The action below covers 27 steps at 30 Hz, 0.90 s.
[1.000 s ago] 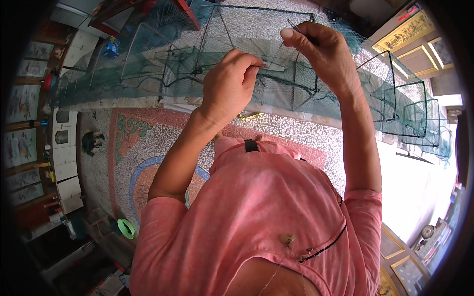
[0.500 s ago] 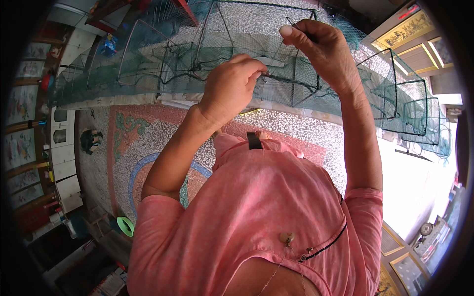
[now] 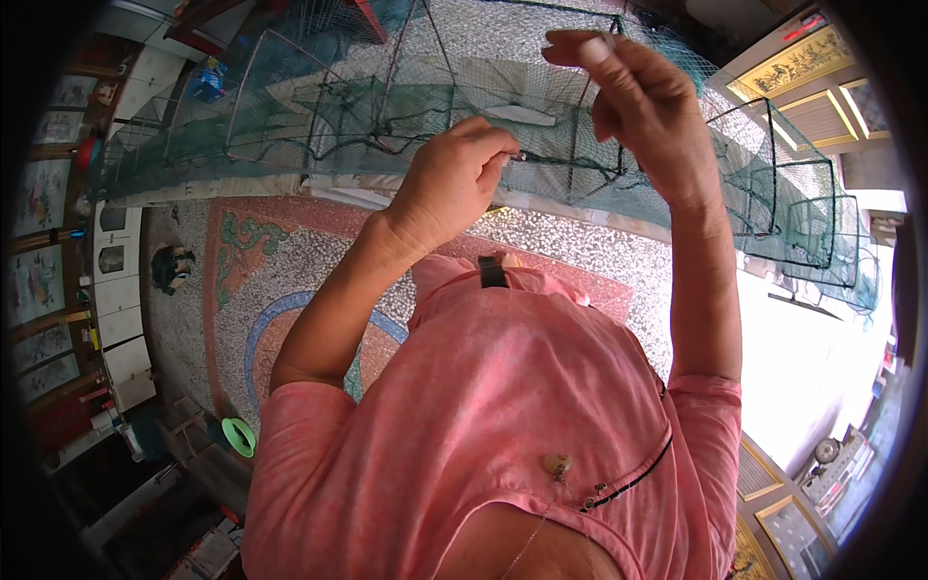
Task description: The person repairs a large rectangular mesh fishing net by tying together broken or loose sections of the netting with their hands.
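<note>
A long green mesh net trap [image 3: 425,145] with dark wire frames stretches across the work surface in front of me. My left hand [image 3: 449,184] is closed in a pinch on the dark corded edge of the netting, near the middle of the trap. My right hand [image 3: 657,121] is raised over the mesh to the right, clear of the left. Its thumb presses against the index finger. Whatever lies between them is hidden.
Beyond the near edge of the work surface lies a patterned speckled floor [image 3: 541,232]. A green basin [image 3: 238,437] stands at the lower left, near white cabinets [image 3: 121,314]. Framed wooden panels [image 3: 793,58] are at the upper right. A blue packet [image 3: 207,81] sits at the upper left.
My right hand has turned, and its fingers now point more to the left. The thin metal needle-like piece it held before no longer shows. My left hand keeps its pinch, nearly still.
</note>
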### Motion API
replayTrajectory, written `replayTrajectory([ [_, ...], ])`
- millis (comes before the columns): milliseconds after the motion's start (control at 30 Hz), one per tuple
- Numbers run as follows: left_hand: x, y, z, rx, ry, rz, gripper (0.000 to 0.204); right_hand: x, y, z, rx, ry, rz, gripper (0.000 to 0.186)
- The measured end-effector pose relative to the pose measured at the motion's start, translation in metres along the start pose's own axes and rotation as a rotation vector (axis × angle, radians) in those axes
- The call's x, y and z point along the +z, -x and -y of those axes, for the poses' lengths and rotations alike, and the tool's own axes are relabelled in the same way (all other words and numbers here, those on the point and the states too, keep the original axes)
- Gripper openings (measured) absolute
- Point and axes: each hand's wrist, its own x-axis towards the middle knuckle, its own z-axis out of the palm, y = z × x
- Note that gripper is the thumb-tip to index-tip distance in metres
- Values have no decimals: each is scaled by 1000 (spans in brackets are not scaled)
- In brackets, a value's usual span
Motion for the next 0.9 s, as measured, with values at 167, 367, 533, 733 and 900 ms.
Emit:
replayTrajectory([
  [167,7,5,5,-39,31,-30,7,-10,-2,26,-109,-426,-77,37],
  [367,9,3,4,-41,26,-43,4,-28,-8,56,-346,-452,-89,35],
  [533,11,4,5,-25,14,-75,5,-24,-21,72,-471,-644,45,31],
  [733,11,3,7,-18,-7,-91,6,-11,-50,80,-472,-896,357,29],
  [900,12,1,9,-2,-13,-99,5,9,-69,84,-292,-1104,545,29],
])
